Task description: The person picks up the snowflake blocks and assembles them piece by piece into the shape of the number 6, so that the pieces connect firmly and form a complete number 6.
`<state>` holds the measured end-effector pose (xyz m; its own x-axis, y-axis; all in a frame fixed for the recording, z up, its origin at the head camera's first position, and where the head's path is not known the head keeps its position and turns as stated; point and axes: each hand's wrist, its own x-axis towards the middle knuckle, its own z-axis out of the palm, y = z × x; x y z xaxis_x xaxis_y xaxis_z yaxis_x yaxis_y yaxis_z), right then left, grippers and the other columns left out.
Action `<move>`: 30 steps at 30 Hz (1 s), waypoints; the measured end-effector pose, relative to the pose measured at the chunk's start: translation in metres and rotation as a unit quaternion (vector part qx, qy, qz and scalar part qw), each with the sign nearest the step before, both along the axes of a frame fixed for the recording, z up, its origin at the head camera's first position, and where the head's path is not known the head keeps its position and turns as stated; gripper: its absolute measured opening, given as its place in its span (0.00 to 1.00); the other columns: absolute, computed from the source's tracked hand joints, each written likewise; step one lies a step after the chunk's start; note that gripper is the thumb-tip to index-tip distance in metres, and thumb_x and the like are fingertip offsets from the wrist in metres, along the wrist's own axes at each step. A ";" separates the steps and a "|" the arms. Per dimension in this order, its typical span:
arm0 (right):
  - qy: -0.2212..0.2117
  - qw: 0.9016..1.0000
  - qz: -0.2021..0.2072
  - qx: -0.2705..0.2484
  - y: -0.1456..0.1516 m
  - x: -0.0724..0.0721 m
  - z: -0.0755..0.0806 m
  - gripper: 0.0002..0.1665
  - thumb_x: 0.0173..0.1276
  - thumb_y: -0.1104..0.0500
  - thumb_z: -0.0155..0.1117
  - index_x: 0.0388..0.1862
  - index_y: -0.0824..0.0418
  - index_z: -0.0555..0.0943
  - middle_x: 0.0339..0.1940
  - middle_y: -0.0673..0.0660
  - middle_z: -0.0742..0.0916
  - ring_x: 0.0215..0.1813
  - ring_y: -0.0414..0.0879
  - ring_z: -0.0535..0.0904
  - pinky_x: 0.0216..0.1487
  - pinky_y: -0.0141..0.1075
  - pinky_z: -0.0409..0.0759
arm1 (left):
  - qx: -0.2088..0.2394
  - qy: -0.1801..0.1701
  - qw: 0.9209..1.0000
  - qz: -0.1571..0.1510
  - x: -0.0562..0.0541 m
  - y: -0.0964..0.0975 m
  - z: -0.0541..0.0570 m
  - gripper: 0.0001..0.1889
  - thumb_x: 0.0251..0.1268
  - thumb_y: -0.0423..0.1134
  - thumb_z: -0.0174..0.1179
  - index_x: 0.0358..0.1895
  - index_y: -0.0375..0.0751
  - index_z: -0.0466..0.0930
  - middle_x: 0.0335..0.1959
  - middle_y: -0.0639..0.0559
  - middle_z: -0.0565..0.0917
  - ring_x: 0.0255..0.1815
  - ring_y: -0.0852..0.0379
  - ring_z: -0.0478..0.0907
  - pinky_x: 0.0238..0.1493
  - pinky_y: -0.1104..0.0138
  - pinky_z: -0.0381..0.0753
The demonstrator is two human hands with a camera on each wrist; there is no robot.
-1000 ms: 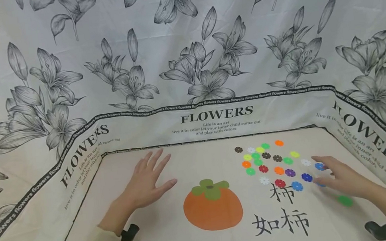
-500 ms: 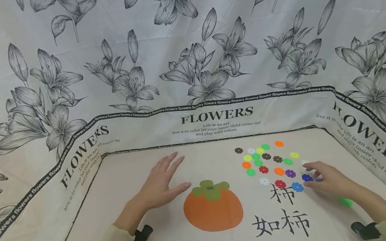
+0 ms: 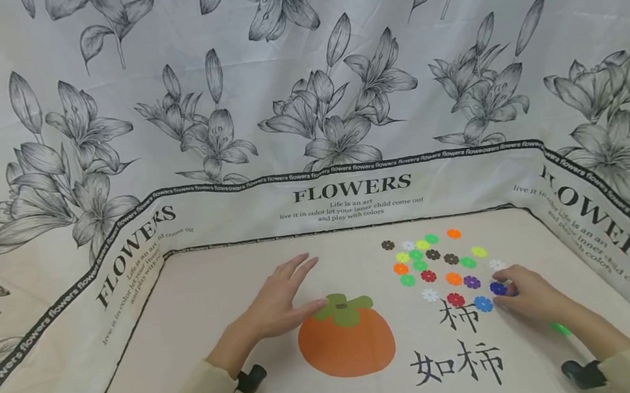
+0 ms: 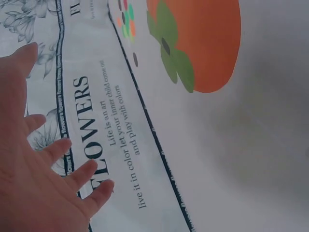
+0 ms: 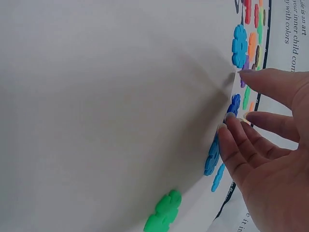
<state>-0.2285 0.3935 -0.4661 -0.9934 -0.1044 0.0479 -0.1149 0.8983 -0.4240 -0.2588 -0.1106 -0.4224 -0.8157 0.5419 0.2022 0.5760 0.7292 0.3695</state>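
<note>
My right hand [image 3: 530,293] hovers low at the right edge of a scatter of flower-shaped plastic discs. Its thumb and index fingertip are spread around a dark blue disc [image 3: 498,289]. In the right wrist view, a gap shows between thumb and fingers, and the other fingertips overlap a blue disc [image 5: 211,157]. A lighter blue disc [image 5: 239,47] lies just beyond the thumb. With fingers apart and holding nothing, my left hand [image 3: 277,302] is over the cloth, its thumb tip overlapping the leaves of the printed persimmon [image 3: 347,343].
Several discs in brown, white, yellow, orange, red, green and purple [image 3: 471,282] lie at the back right. A green disc [image 5: 164,212] sits apart, below the right forearm. Upright floral cloth [image 3: 351,198] borders the table's back and sides. Black characters [image 3: 456,363] are printed nearer me.
My right hand has moved left from the blue discs at the far right to the dark blue one, its thumb and index drawing closer together. My left hand has drifted right toward the persimmon.
</note>
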 end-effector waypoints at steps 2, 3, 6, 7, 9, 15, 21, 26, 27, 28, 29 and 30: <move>-0.002 1.000 -0.001 0.000 -0.001 -0.001 0.000 0.34 0.61 0.61 0.74 0.61 0.79 0.74 0.43 0.62 0.80 0.39 0.48 0.75 0.35 0.36 0.75 | 0.002 -0.006 1.000 -0.003 0.000 0.003 -0.001 0.43 0.69 0.66 0.58 0.83 0.58 0.53 0.83 0.53 0.55 0.81 0.46 0.55 0.75 0.42 0.57; -0.002 1.000 -0.001 -0.001 -0.001 -0.001 0.000 0.34 0.61 0.61 0.74 0.61 0.79 0.74 0.42 0.62 0.80 0.39 0.48 0.75 0.35 0.35 0.75 | 0.004 -0.009 1.000 -0.006 -0.001 0.004 -0.002 0.43 0.69 0.66 0.58 0.82 0.58 0.53 0.83 0.53 0.55 0.81 0.46 0.55 0.75 0.42 0.58; 0.000 1.000 0.003 0.002 -0.002 -0.002 -0.001 0.33 0.61 0.61 0.74 0.61 0.78 0.75 0.42 0.61 0.79 0.38 0.48 0.74 0.34 0.34 0.73 | 0.010 -0.018 1.000 -0.012 -0.002 0.010 -0.003 0.43 0.69 0.66 0.59 0.82 0.57 0.54 0.82 0.54 0.57 0.80 0.47 0.56 0.75 0.43 0.59; 0.002 1.000 0.004 0.004 -0.002 -0.002 -0.001 0.33 0.61 0.61 0.75 0.60 0.78 0.75 0.42 0.60 0.79 0.38 0.48 0.74 0.34 0.34 0.73 | 0.014 -0.022 1.000 -0.014 -0.003 0.012 -0.003 0.43 0.69 0.66 0.59 0.82 0.57 0.55 0.82 0.54 0.57 0.80 0.47 0.57 0.75 0.43 0.59; 0.004 1.000 0.006 0.006 -0.003 -0.003 -0.001 0.33 0.61 0.60 0.75 0.60 0.77 0.76 0.42 0.60 0.79 0.38 0.47 0.73 0.34 0.34 0.73 | 0.021 -0.030 0.999 -0.018 -0.003 0.017 -0.004 0.43 0.68 0.66 0.60 0.82 0.56 0.56 0.81 0.54 0.59 0.79 0.48 0.58 0.74 0.44 0.60; -0.002 1.000 0.010 0.002 -0.006 0.000 -0.001 0.29 0.63 0.57 0.74 0.57 0.74 0.79 0.41 0.57 0.82 0.39 0.47 0.75 0.35 0.34 0.74 | 0.048 -0.060 0.997 -0.028 -0.004 0.031 -0.007 0.41 0.69 0.61 0.63 0.81 0.56 0.58 0.79 0.53 0.63 0.77 0.48 0.62 0.73 0.47 0.65; -0.030 0.999 0.016 -0.014 -0.008 0.003 0.001 0.27 0.65 0.54 0.73 0.54 0.72 0.81 0.41 0.56 0.86 0.40 0.47 0.78 0.38 0.37 0.77 | 0.065 -0.085 0.993 -0.044 -0.004 0.046 -0.011 0.40 0.70 0.57 0.64 0.81 0.54 0.58 0.76 0.52 0.66 0.75 0.50 0.65 0.72 0.49 0.68; -0.039 0.999 0.020 -0.021 -0.009 0.003 0.001 0.27 0.64 0.53 0.74 0.53 0.71 0.82 0.40 0.54 0.86 0.39 0.45 0.78 0.38 0.37 0.78 | 0.084 -0.111 0.989 -0.054 -0.007 0.058 -0.013 0.41 0.70 0.59 0.64 0.81 0.53 0.57 0.76 0.54 0.66 0.69 0.49 0.72 0.67 0.53 0.73; -0.037 0.999 0.022 -0.022 -0.009 0.003 0.002 0.27 0.63 0.53 0.75 0.53 0.71 0.82 0.40 0.53 0.86 0.39 0.45 0.78 0.38 0.37 0.78 | 0.089 -0.116 0.988 -0.055 -0.008 0.061 -0.013 0.41 0.69 0.59 0.64 0.81 0.53 0.57 0.76 0.54 0.66 0.68 0.48 0.73 0.66 0.53 0.74; -0.035 0.999 0.024 -0.023 -0.010 0.003 0.002 0.27 0.63 0.53 0.75 0.52 0.71 0.82 0.39 0.53 0.87 0.39 0.45 0.78 0.38 0.37 0.78 | 0.095 -0.122 0.986 -0.057 -0.009 0.063 -0.014 0.42 0.69 0.59 0.64 0.81 0.54 0.57 0.76 0.53 0.67 0.67 0.48 0.73 0.64 0.54 0.75; -0.034 0.999 0.026 -0.024 -0.010 0.004 0.001 0.27 0.62 0.53 0.76 0.52 0.71 0.83 0.39 0.53 0.86 0.39 0.45 0.78 0.38 0.37 0.78 | 0.100 -0.128 0.985 -0.059 -0.010 0.066 -0.015 0.42 0.69 0.59 0.64 0.81 0.54 0.57 0.76 0.53 0.67 0.67 0.48 0.73 0.64 0.55 0.76; -0.031 0.999 0.030 -0.024 -0.010 0.004 0.000 0.27 0.61 0.53 0.76 0.52 0.70 0.83 0.39 0.53 0.87 0.39 0.44 0.78 0.38 0.36 0.78 | 0.106 -0.133 0.984 -0.062 -0.011 0.069 -0.016 0.41 0.69 0.58 0.65 0.80 0.54 0.57 0.75 0.53 0.67 0.67 0.47 0.74 0.63 0.56 0.76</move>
<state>-0.2245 0.3833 -0.4656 -0.9867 -0.1623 -0.0064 -0.1398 0.8690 -0.4746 -0.2698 -0.0420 -0.4380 -0.7857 0.6088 0.1094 0.5177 0.5504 0.6550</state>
